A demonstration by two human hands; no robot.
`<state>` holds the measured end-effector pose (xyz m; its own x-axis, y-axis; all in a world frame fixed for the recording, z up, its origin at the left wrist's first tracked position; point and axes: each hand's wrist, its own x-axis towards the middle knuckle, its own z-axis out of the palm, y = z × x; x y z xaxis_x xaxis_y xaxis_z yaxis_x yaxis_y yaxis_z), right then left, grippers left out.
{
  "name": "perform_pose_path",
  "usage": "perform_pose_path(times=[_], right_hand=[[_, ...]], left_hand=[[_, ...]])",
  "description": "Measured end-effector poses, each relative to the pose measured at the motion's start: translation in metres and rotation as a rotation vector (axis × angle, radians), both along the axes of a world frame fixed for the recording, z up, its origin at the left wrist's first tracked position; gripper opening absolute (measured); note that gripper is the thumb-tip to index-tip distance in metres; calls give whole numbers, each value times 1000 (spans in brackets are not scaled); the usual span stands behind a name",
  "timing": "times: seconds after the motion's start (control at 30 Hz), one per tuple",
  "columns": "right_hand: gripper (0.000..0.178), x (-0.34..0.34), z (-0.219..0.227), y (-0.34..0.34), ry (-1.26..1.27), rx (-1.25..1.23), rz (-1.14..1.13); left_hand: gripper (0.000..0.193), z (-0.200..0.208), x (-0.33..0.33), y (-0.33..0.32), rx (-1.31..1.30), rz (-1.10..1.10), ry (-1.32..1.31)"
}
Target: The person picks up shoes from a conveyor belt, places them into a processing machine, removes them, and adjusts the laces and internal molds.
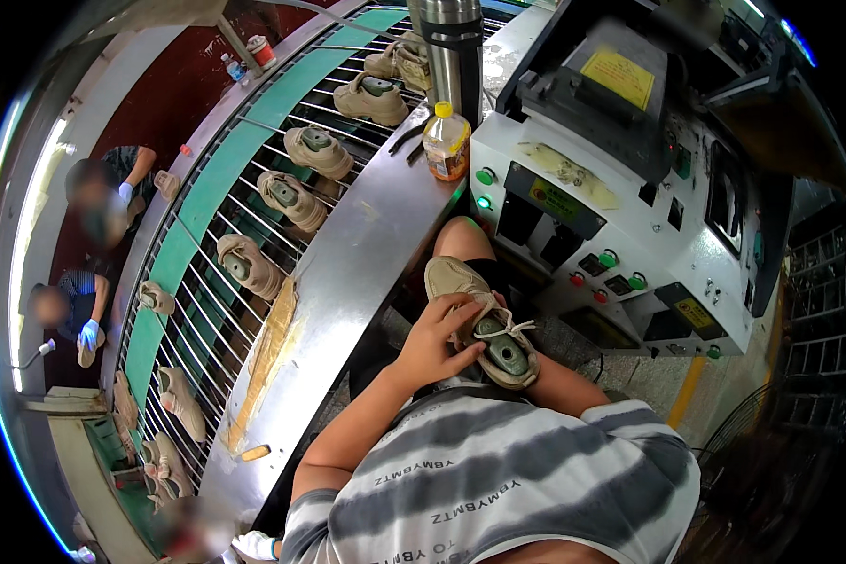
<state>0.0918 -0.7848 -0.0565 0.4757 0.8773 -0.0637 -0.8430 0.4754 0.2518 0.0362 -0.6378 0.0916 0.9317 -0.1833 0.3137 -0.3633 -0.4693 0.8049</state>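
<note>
The person wears a short-sleeved T-shirt [498, 489] with broad horizontal stripes, dark grey and pale grey by turns, their edges soft and blurred, and with lines of small dark lettering running across the pale bands. The sleeves end above the elbows, so both forearms are bare, and no gloves, watch or rings show on the left hand [437, 340]. Below the shirt a dark hem of shorts [484, 268] crosses the thigh, and the knee [461, 237] beyond it is bare.
</note>
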Motion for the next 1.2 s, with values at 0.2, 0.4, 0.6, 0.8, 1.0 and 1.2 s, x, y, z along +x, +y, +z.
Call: perform_pose_path(times=[0.2, 0.4, 0.6, 0.8, 1.0, 1.2], right_hand=[[70, 1, 2, 1, 7, 29, 71], [70, -1, 3, 2, 34, 46, 85], [73, 0, 2, -11, 30, 76, 142], [83, 12, -5, -24, 277, 419, 449], [74, 10, 29, -12, 78, 438, 326], [61, 6, 11, -15, -82, 46, 264]], left_hand=[[39, 12, 7, -10, 225, 45, -78], [9, 7, 10, -24, 134, 23, -59], [26, -7, 2, -13, -384, 155, 211], [17, -20, -6, 27, -634, -66, 587], [8, -32, 16, 33, -361, 75, 672], [21, -1, 53, 9, -185, 100, 737]])
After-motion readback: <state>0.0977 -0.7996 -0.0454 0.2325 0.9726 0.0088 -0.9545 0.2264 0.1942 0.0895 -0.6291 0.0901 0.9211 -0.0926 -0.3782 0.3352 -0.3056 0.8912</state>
